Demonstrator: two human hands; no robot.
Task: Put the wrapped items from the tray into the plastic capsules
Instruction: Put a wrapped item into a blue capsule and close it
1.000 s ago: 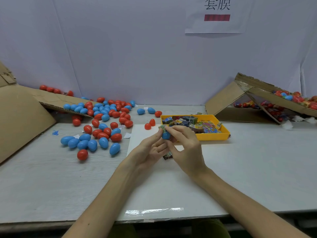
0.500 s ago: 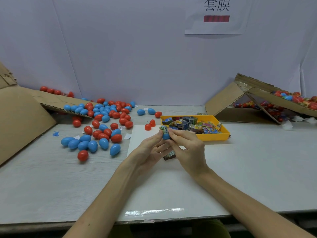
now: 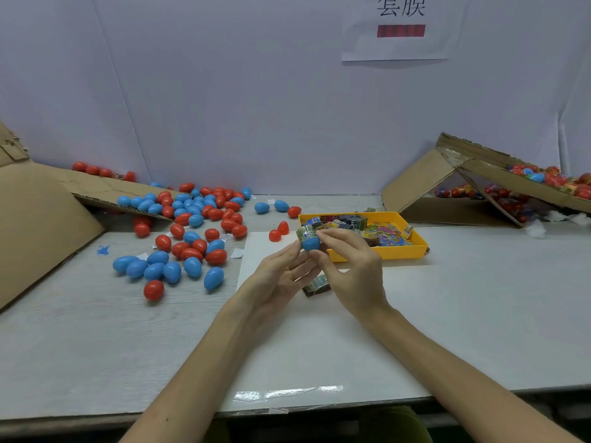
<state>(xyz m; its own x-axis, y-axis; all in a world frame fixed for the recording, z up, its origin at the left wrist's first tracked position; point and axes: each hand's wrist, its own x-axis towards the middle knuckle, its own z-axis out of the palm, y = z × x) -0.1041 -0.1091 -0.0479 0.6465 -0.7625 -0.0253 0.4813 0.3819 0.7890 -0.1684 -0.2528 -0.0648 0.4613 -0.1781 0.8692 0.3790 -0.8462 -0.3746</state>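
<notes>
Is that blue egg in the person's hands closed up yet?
Open. Only a blue capsule half shows, with a wrapped item sticking out of its top, held by the left hand and right hand.

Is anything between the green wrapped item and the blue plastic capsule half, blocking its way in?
Nothing visible does. The green wrapped item sits right at the mouth of the blue plastic capsule half, which the left hand and right hand hold together.
</notes>
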